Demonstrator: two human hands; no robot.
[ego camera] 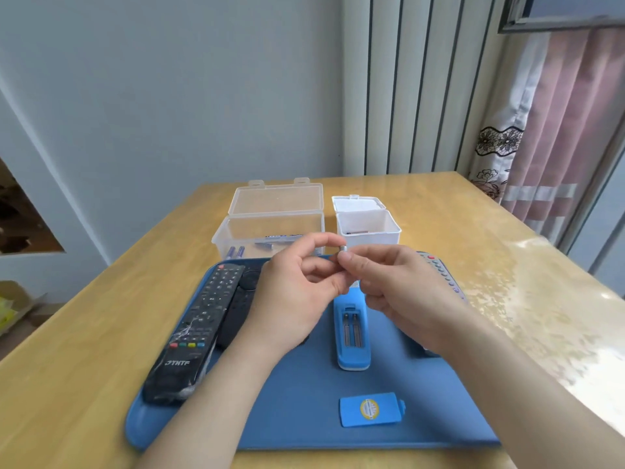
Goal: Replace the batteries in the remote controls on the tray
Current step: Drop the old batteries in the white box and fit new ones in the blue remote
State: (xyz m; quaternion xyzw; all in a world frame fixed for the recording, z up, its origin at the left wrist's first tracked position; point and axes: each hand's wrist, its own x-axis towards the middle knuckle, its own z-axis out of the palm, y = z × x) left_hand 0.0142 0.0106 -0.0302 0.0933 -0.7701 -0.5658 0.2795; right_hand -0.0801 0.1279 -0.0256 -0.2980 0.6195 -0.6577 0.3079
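Observation:
Both hands meet above the blue tray [297, 431]. My right hand [395, 289] pinches a small battery [342, 249] by its metal end, and my left hand [297, 292] has its fingertips curled close against the same battery. Under them a blue remote [351, 333] lies face down with its battery bay open and empty. Its blue cover [370, 409] lies apart on the tray, nearer to me. A black remote [192, 333] lies at the tray's left with a second dark remote [238, 309] beside it. A grey remote [439, 269] shows past my right wrist.
Behind the tray a clear open box [270, 231] holds several purple batteries [235, 252]. A white open box [368, 225] to its right holds a dark battery. The wooden table [490, 265] has a glossy cover; a curtain hangs at the far right.

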